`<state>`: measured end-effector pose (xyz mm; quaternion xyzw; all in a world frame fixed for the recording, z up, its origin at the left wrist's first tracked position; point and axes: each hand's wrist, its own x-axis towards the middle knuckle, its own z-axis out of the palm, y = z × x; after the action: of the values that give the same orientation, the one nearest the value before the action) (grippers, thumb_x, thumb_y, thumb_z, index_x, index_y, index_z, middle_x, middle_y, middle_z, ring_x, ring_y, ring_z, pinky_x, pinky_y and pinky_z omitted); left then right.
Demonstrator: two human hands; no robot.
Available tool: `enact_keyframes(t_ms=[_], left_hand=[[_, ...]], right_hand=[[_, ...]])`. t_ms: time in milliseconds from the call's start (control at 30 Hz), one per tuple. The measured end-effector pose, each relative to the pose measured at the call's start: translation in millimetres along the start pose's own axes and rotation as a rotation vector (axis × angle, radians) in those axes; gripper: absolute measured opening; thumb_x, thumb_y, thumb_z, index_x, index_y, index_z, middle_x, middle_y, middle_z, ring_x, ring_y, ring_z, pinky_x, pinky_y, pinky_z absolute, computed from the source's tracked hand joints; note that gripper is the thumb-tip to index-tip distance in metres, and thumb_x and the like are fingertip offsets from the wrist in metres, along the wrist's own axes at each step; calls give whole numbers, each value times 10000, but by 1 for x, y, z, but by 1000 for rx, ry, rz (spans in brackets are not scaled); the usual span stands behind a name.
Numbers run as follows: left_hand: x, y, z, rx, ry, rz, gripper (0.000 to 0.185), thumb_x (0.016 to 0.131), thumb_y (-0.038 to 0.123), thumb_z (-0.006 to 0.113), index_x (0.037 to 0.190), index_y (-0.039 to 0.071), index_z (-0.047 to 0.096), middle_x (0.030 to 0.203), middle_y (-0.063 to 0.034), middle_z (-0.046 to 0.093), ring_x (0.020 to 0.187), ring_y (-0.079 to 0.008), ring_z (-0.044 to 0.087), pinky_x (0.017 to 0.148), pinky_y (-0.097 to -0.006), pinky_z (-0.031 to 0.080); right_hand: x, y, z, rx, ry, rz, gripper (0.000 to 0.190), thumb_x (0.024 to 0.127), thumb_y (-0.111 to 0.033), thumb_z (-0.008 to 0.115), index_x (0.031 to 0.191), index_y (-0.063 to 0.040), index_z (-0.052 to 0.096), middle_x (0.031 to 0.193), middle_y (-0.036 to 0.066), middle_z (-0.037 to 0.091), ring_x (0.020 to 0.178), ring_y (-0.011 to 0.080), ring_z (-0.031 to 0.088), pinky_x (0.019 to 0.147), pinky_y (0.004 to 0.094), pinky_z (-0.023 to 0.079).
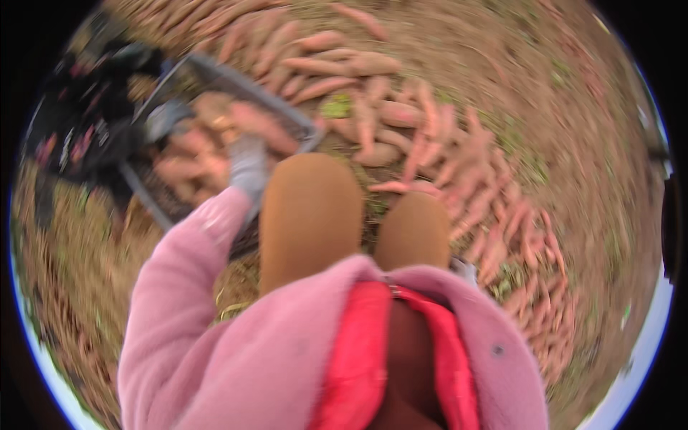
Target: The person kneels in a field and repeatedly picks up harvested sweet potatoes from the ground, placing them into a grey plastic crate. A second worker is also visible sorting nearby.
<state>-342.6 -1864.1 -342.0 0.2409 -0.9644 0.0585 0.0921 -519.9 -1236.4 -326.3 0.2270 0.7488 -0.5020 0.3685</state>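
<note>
My left hand (247, 156), in a grey glove below a pink fuzzy sleeve, reaches into a grey plastic crate (252, 80). Sweet potatoes (188, 166) lie inside the crate. Blur hides my fingers, so whether they grip a sweet potato cannot be told. One long reddish sweet potato (263, 126) lies just beyond this hand, along the crate's far right side. Only a small pale grey patch shows beside my right knee; it may be my gloved right hand, mostly hidden by the coat.
A co-worker in dark patterned clothes (80, 129) is at the crate's left, with a grey-blue gloved hand (169, 121) inside it. A curved row of sweet potatoes (478, 177) lies on the soil (537, 80) ahead and to the right. Green leaves (336, 106) lie among them.
</note>
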Motion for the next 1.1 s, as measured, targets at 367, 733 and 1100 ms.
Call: enact_keyframes(t_ms=[367, 733, 1100], left_hand=[[66, -53, -32, 60, -157, -47, 518, 960, 311, 487, 1386, 17, 481, 1342, -190, 543, 1175, -325, 536, 992, -403, 410], [63, 80, -144, -858, 46, -32, 371, 996, 295, 508, 1274, 52, 548, 1232, -149, 584, 1052, -287, 597, 887, -351, 485], [44, 129, -184, -917, 229, 101, 241, 984, 293, 488, 1114, 102, 558, 1024, -90, 583, 934, -258, 593, 797, -390, 482]], right_hand=[[15, 35, -44, 267, 193, -69, 328, 805, -67, 686, 1123, 1, 642, 718, 103, 664, 505, 194, 594, 450, 312, 479], [38, -33, -143, -492, 632, -49, 627, 775, -389, 698, 1304, -72, 584, 1278, 190, 602, 1169, 304, 596, 974, 392, 476], [23, 10, -97, 133, 213, -149, 509, 869, -330, 676, 1227, 8, 547, 872, 93, 614, 725, 180, 546, 623, 300, 423]])
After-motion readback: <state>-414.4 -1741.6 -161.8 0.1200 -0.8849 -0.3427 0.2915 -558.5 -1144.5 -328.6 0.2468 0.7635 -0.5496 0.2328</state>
